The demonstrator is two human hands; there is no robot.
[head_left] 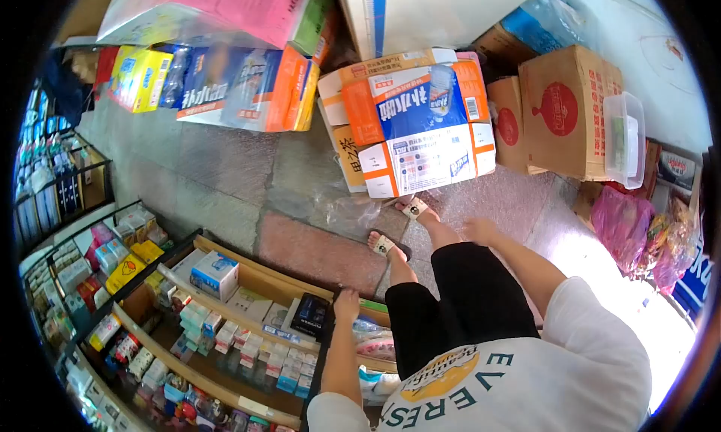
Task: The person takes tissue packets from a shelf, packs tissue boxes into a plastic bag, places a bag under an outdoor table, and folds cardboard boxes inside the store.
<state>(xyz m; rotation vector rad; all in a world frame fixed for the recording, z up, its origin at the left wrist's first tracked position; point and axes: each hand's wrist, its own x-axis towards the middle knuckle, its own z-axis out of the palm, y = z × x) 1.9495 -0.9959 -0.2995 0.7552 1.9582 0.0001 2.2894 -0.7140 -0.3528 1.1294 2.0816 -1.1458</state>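
My left hand [347,306] is closed over the end frame of the wooden shelf unit [328,323], its fingers curled at the top edge. My right hand [481,231] hangs beside my right thigh, holding nothing; its slightly blurred fingers look loosely apart. In front of my feet, a flattened orange, blue and white carton [424,105] leans with another brown-and-white flattened carton [348,158] behind it. Small boxed goods [248,349] line the shelves close to my left hand, including a black box [309,314] and a blue-and-white box [215,274].
Brown cardboard boxes [567,109] and a clear plastic tub [625,140] stand at the right. Pink plastic bags [622,218] lie nearer me. Wrapped drink packs [240,86] sit at the upper left. Thin clear plastic [342,209] lies on the tiled floor [225,161].
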